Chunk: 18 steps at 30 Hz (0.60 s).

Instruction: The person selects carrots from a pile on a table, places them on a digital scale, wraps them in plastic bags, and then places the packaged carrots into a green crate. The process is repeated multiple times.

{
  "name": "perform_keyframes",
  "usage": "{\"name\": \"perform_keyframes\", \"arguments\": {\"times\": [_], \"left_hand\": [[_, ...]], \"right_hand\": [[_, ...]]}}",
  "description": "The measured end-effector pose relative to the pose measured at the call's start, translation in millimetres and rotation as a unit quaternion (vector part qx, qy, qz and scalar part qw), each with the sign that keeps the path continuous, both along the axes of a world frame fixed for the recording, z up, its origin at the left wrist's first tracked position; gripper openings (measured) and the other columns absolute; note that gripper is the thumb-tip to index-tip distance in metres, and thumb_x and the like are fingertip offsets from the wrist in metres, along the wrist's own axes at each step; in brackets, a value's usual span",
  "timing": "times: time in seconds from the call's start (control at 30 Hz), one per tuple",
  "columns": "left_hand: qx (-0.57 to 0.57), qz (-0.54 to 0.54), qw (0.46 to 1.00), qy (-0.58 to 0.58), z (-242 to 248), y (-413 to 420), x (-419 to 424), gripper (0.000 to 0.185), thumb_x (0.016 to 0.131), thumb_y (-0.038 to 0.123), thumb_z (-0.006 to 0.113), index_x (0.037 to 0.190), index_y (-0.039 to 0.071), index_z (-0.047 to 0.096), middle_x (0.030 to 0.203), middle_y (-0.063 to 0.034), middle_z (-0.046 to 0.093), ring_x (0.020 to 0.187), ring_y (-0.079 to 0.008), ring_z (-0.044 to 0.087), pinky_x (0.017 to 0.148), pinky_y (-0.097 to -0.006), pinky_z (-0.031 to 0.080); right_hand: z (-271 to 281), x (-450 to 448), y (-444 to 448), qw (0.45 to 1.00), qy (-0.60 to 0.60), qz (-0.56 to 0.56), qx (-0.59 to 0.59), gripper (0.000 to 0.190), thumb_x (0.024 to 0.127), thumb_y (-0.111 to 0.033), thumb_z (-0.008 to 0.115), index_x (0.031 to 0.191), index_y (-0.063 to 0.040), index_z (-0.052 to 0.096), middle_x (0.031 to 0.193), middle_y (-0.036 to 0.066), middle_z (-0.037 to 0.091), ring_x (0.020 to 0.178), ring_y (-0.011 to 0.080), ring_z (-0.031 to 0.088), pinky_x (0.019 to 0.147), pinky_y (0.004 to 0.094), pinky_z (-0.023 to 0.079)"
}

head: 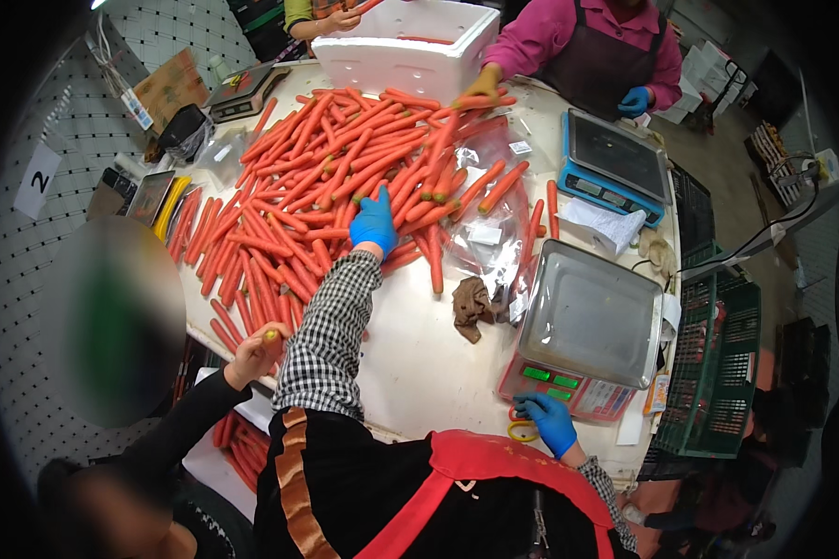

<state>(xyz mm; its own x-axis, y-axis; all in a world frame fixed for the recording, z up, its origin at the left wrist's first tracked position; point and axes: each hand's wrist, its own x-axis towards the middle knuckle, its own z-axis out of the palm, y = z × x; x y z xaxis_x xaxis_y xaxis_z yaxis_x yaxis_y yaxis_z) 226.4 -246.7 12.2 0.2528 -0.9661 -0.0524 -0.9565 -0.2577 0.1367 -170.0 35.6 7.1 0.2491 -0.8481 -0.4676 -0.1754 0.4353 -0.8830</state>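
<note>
My left hand [374, 225], in a blue glove, reaches into a broad heap of orange-red carrots [363, 157] on the white table [419, 356]. Its fingers touch carrots near the middle of the heap; whether they grip one is hidden. Close to the table's front edge, my right hand [549, 422], also gloved in blue, has loosely bent fingers with nothing visible in them. Beside it lie scissors with yellow and red handles [523, 430], partly covered by the hand. Just beyond the fingertips stands a red weighing scale [587, 314] with a bare metal pan and lit green displays.
Clear plastic bags [493, 237] and a brown cloth [472, 307] lie right of the heap. Farther right is a blue scale [612, 168]. A white foam box [405, 59] stands behind. Co-workers' hands handle carrots at the left [257, 355] and far side [486, 84].
</note>
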Motion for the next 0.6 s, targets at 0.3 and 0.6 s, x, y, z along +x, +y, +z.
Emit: {"name": "perform_keyframes", "arguments": {"times": [0.3,0.6], "left_hand": [[-0.175,0.031,0.754,0.633,-38.9,112.6,3.9,0.063,0.078,0.026,0.075,0.128,0.001,0.048,0.098,-0.0132,0.063,0.094,-0.0284,0.065,0.078,-0.0408,0.056],[-0.106,0.139,0.424,0.888,-43.6,281.5,-71.8,0.040,0.089,0.024,0.064,0.119,0.003,0.049,0.093,-0.0126,0.061,0.072,-0.0230,0.064,0.062,-0.0337,0.053]], "right_hand": [[-3.5,2.2,-2.7,0.997,-0.039,0.060,0.016,0.026,0.098,-0.012,0.052,0.114,0.004,0.064,0.097,0.010,0.068,0.087,0.0164,0.066,0.082,0.0291,0.054],[5.2,27.9,-19.1,0.986,-0.053,0.159,0.018,0.031,0.098,-0.016,0.051,0.120,0.002,0.063,0.099,0.010,0.068,0.087,0.0159,0.066,0.080,0.0268,0.052]]}}
